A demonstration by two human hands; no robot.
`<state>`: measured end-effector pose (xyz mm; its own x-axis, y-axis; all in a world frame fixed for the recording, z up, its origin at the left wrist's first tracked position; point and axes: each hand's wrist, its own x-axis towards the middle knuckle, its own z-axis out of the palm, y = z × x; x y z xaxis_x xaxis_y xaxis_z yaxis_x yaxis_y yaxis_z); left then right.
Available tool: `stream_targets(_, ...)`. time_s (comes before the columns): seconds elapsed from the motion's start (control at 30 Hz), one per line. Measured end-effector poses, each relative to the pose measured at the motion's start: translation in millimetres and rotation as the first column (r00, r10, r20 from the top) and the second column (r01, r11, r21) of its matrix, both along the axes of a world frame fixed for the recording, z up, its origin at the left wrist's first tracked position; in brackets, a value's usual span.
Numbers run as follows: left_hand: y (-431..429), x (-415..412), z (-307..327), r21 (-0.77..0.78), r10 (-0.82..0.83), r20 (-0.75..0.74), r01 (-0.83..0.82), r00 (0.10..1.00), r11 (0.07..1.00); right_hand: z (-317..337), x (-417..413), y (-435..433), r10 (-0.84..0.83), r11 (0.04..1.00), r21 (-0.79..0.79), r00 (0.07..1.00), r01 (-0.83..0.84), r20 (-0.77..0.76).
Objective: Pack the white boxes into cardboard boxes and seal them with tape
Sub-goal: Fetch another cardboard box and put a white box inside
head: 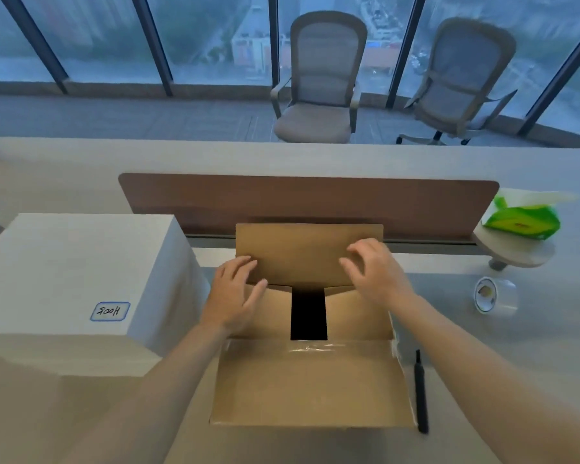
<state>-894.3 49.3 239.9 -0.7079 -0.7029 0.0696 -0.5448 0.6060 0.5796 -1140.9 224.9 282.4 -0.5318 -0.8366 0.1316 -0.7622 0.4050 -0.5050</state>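
Observation:
A cardboard box (312,383) sits on the desk in front of me with its near flap folded out towards me and its two side flaps down, leaving a dark gap in the middle. The far flap (302,252) stands tilted over the opening. My left hand (236,293) rests on the left side flap with fingers touching the far flap's lower edge. My right hand (374,271) hovers with spread fingers against the far flap's right part. A large white box (71,272) with a blue-framed label stands to the left. A roll of clear tape (494,296) lies at the right.
A black pen or knife (421,393) lies along the box's right side. A brown divider panel (308,202) runs behind the box. A green tissue pack (523,221) rests on a round stand at the far right. Two office chairs (322,82) stand by the windows.

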Motion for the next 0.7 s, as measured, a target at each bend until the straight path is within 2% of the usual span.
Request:
stream_targets(0.03, -2.0, -2.6, -7.0, -0.102, -0.031, 0.087, 0.04, 0.996, 0.994, -10.0, -1.9, -4.2, 0.107, 0.991, 0.096, 0.986, -0.095, -0.127)
stream_targets(0.1, -6.5, -7.1, -21.5, -0.213, -0.034, 0.212, 0.08, 0.977, 0.974, -26.4, -6.1, -11.5, 0.22, 0.946, 0.293, 0.943, -0.143, -0.249)
stream_targets(0.2, -8.3, -11.7, -32.1, -0.18, -0.024, 0.236, 0.068, 0.971, 0.981, -42.4, -9.3, -18.6, 0.256, 0.889, 0.437, 0.939, -0.136, -0.229)
stream_targets(0.27, -9.4, -13.4, -33.5, -0.118, -0.026, 0.221, 0.054, 0.975, 0.992, -48.2, -9.6, -18.8, 0.264, 0.871, 0.463, 0.951, -0.163, -0.162)
stream_targets(0.33, -10.8, -14.8, -35.2, -0.103, -0.024, 0.225, 0.049, 0.974, 0.993, -50.3, -10.1, -19.2, 0.284, 0.858, 0.484, 0.944, -0.171, -0.169)
stream_targets(0.57, -10.8, -21.2, -28.6, -0.171, 0.001, 0.374, 0.067, 0.928, 0.983, -45.0, -10.4, -25.4, 0.313, 0.798, 0.582, 0.933, -0.156, -0.179)
stream_targets(0.7, -7.6, -17.3, -15.7, -0.092, -0.048, 0.363, 0.087, 0.93, 0.992, -37.4, -9.1, -25.1, 0.211, 0.803, 0.578, 0.976, -0.146, -0.048)
